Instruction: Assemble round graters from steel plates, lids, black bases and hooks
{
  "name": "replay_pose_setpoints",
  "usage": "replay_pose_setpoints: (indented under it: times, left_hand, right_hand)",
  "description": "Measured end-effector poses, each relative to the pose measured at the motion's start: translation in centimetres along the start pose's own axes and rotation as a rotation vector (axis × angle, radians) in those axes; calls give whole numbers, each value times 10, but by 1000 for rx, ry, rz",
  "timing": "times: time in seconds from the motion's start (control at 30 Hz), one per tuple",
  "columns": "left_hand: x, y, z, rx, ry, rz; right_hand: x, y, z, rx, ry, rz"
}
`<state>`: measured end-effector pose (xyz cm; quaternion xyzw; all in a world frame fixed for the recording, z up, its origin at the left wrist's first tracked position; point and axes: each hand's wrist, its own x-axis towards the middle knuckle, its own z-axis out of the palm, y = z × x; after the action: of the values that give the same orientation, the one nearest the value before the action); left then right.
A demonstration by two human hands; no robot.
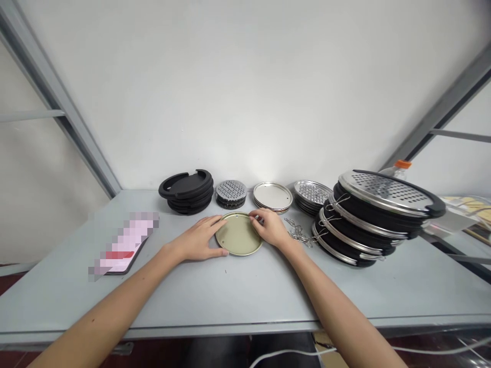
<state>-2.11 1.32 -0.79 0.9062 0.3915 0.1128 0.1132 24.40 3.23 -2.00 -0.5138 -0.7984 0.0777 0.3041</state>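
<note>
A shallow round metal lid [240, 235], gold-coloured inside with a raised rim and small holes near its edge, lies on the table between my hands. My left hand [197, 237] spans the lid's left side, fingers at the upper rim and thumb by the lower rim. At the upper right rim, the bent fingers of my right hand [270, 227] grip the edge. Just right of that hand lies a small heap of wire clips [299, 234]. Behind the lid are a stack of small round grater plates [231, 191] and a stack of silvery lids [272, 196].
Black plastic rings [187, 191] are stacked at back left. Larger grater discs [312, 193] stand back right, beside a tall leaning stack of black-rimmed grater assemblies [368, 214]. A phone [126, 245] lies left. An orange-capped bottle [401, 168] stands behind the tall stack.
</note>
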Motion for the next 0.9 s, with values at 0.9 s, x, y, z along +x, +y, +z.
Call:
replay_pose_setpoints:
  times: [0.9]
  left_hand:
    - [3, 7, 1, 0, 87, 32]
  right_hand:
    - [20, -16, 28, -257, 42, -145]
